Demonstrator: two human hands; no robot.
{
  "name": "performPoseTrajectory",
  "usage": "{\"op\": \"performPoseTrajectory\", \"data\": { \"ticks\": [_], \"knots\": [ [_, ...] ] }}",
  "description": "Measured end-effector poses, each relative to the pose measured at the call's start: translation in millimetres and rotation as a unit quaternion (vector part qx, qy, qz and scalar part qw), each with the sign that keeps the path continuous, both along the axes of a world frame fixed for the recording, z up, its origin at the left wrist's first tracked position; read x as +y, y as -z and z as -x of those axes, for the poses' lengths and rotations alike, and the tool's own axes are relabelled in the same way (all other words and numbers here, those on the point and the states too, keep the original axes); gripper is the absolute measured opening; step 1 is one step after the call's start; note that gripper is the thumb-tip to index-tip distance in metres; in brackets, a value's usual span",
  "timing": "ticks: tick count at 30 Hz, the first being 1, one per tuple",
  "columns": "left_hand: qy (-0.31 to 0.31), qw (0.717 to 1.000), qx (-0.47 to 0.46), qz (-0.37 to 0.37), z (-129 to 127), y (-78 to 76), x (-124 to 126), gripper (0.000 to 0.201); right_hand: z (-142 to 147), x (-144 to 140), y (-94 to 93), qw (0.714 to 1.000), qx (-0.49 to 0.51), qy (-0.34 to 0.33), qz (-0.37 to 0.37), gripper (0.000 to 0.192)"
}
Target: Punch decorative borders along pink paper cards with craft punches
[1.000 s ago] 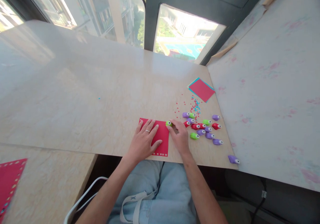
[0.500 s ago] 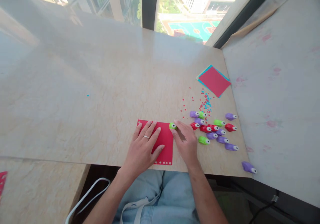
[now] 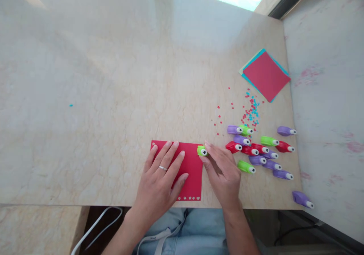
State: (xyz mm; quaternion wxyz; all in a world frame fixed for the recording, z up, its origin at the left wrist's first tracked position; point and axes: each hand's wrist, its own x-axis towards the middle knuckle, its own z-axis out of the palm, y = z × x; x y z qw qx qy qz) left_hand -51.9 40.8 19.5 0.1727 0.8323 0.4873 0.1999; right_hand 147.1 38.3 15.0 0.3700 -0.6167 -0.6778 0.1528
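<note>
My left hand (image 3: 160, 177) lies flat, fingers spread, on a red paper sheet (image 3: 193, 167) near the table's front edge. A row of small punched shapes runs along the sheet's near edge. My right hand (image 3: 223, 173) grips a small green paper punch (image 3: 202, 151) that sits over the sheet's upper right corner. A ring shows on my left hand.
A cluster of several purple, red and green punches (image 3: 257, 150) lies right of my right hand, with one purple punch (image 3: 302, 199) apart near the edge. Red and blue paper bits (image 3: 250, 112) are scattered behind them. A stack of red and blue sheets (image 3: 265, 75) lies farther back. The beige table (image 3: 99, 95) meets a white board (image 3: 327, 95) at right.
The camera has tilted down and closer, so the window has left the view. Both hands stay on the red sheet and green punch in much the same place.
</note>
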Motion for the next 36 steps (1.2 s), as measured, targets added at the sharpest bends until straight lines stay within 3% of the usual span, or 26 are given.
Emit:
{"op": "performPoseTrajectory", "data": {
  "ticks": [36],
  "knots": [
    [-0.025, 0.998, -0.053, 0.023, -2.5, -4.3, 4.2, 0.035, 1.6, 3.7, -2.7, 1.000, -0.023, 0.015, 0.015, 0.041]
  ]
}}
